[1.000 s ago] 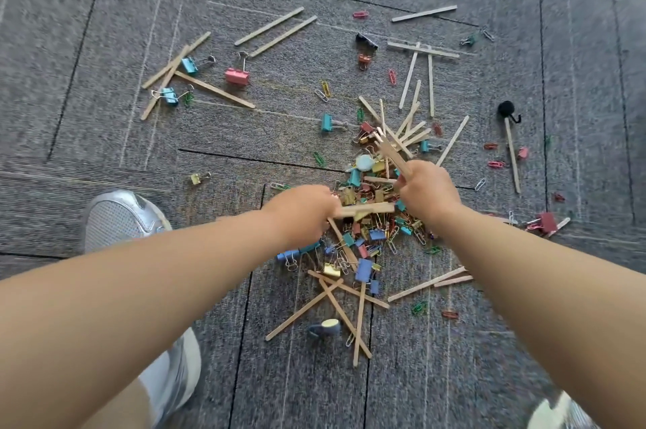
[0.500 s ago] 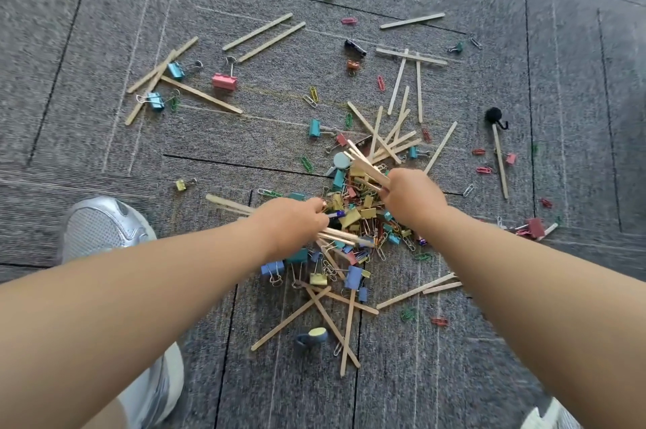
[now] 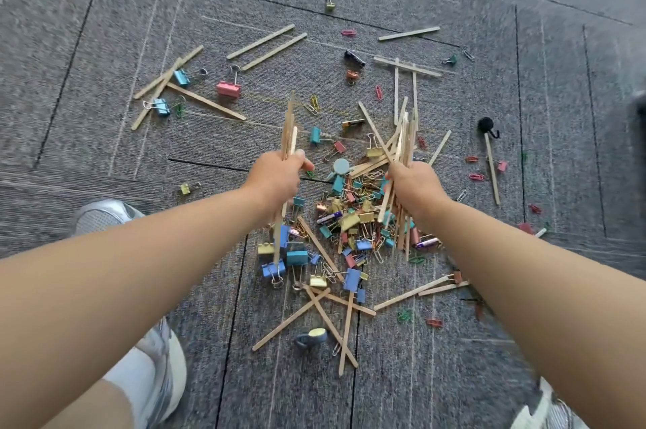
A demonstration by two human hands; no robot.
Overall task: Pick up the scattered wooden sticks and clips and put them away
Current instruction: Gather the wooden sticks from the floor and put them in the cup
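My left hand (image 3: 278,177) grips a bundle of wooden sticks (image 3: 289,128) held upright, ends showing above and below the fist. My right hand (image 3: 414,185) grips a larger bunch of sticks (image 3: 405,138) fanned out above the fist. Between and below the hands lies a pile of coloured binder clips and paper clips (image 3: 349,219) on the grey carpet. More loose sticks lie crossed near me (image 3: 332,310), at the far left (image 3: 206,102) and at the back (image 3: 409,33).
A pink binder clip (image 3: 229,89) and blue clips (image 3: 181,77) lie at the left. A black pom-pom stick (image 3: 489,156) lies at the right. My grey shoe (image 3: 101,217) stands at the left, another shoe tip (image 3: 548,411) at the bottom right.
Both hands have lifted out of the pile, each turning its bundle of sticks from lying flat to upright. The left hand has moved left, away from the right.
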